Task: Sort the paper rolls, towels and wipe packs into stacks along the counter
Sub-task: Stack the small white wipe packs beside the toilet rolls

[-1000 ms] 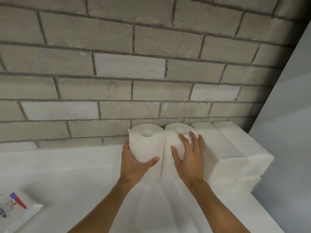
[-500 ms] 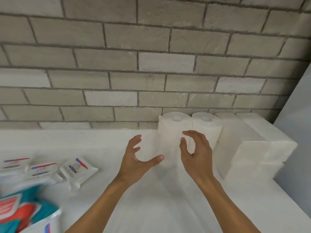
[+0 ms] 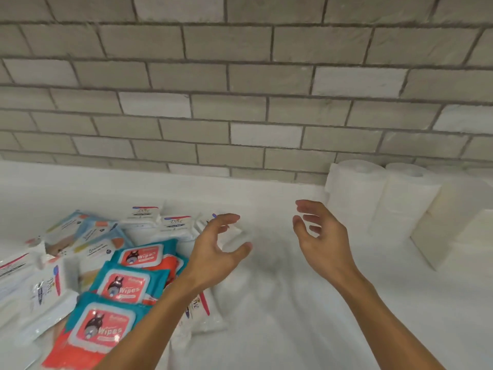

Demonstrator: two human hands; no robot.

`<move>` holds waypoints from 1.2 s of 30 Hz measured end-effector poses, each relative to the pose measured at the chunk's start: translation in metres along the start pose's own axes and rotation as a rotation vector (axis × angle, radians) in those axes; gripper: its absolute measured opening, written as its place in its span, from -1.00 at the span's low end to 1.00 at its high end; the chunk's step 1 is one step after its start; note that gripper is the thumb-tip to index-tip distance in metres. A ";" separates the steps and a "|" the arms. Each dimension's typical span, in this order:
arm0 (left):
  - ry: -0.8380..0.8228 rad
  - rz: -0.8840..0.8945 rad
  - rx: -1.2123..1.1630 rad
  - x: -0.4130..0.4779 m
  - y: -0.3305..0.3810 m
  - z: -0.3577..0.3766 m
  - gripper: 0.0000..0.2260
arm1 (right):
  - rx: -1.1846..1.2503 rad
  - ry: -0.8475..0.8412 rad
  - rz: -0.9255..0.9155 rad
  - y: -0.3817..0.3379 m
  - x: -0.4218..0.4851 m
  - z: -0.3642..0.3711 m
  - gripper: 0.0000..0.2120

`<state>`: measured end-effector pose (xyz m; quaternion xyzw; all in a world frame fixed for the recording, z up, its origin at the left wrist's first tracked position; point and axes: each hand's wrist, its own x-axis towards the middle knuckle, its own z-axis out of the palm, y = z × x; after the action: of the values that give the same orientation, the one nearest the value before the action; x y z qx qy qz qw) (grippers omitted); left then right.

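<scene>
Head view: the left hand (image 3: 216,252) and right hand (image 3: 320,236) are hovering over the white surface (image 3: 293,329), fingers loosely curled, gripping nothing. Paper rolls (image 3: 354,193) are standing against the wall (image 3: 240,102) (towels (image 3: 450,217) beside them); wipe packs (image 3: 128,284) are lying heaped at left.

Folded towels (image 3: 450,209): blurred, cut by the right edge; number cannot be told.
Paper rolls (image 3: 354,193): soft-edged; tiers hard to separate.
White wipe pack (image 3: 210,313): partly under the left forearm (image 3: 160,313), label half covered.
Small white pack (image 3: 237,236): behind the left hand (image 3: 213,252), blurred.
Teal wipe packs (image 3: 104,327): the lowest is cut by the bottom edge.
Far-left packs (image 3: 16,271): cropped; fine print unreadable.
</scene>
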<state>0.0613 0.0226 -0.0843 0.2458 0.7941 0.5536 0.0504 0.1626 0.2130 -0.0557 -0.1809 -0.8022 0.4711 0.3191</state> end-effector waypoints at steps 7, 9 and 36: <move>-0.052 -0.057 0.153 -0.026 -0.034 -0.069 -0.64 | -0.011 -0.179 0.051 -0.026 -0.039 0.062 -0.78; -0.081 -0.077 0.179 -0.032 -0.041 -0.085 -0.65 | -0.047 -0.232 0.056 -0.030 -0.050 0.082 -0.79; -0.309 -0.161 0.170 -0.042 -0.086 -0.116 -0.62 | -0.428 -0.448 0.562 -0.032 -0.126 0.178 -0.26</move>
<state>0.0284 -0.1181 -0.1260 0.2669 0.8379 0.4343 0.1950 0.1332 0.0093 -0.1338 -0.3481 -0.8510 0.3901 -0.0493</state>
